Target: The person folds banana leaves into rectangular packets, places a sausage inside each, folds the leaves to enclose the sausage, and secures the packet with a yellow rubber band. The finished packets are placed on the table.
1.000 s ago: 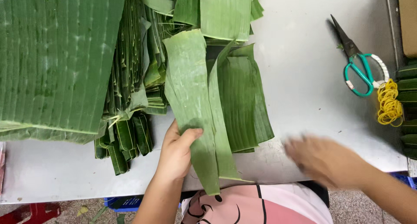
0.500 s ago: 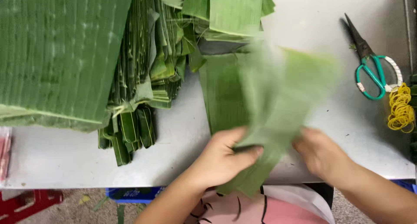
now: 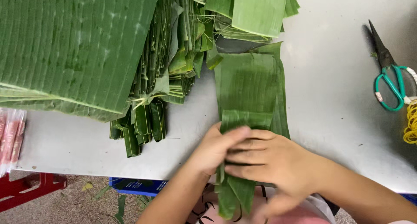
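Far left, at the near-left corner of the pale grey tabletop (image 3: pixel 330 98): a clear plastic packet with pinkish contents (image 3: pixel 11 137), partly out of frame.

Left half of the tabletop, toward the far edge: a broad stack of large flat dark-green banana leaves (image 3: pixel 74 46), ribs running diagonally. Just right of it, a heap of folded and bundled narrow leaf strips (image 3: pixel 147 115), ends pointing toward the near edge.

Centre: long rectangular green banana-leaf strips (image 3: pixel 249 89), laid one on another. Long axis runs from far edge to near edge, straight toward the person; the near end overhangs the near edge and hangs down in torn points. The far end touches a second pile of cut leaf pieces (image 3: pixel 256 9) at the far edge.

Hands: both on the near end of the strips, at the near edge. Left hand (image 3: pixel 215 148) comes in from the left, fingers curled over the strip's left margin, gripping it. Right hand (image 3: pixel 271 159) lies across the strip from the right, fingers flat and overlapping the left fingertips, pressing the leaf. Neither is nearer: both are touching it. The strip extends away from the hands toward the far edge.

Right edge of the tabletop: dark-bladed scissors with teal handles (image 3: pixel 388 72), tips toward the far edge, well apart from the hands. Just beside them, yellow rubber bands (image 3: pixel 412 126), partly cut off.
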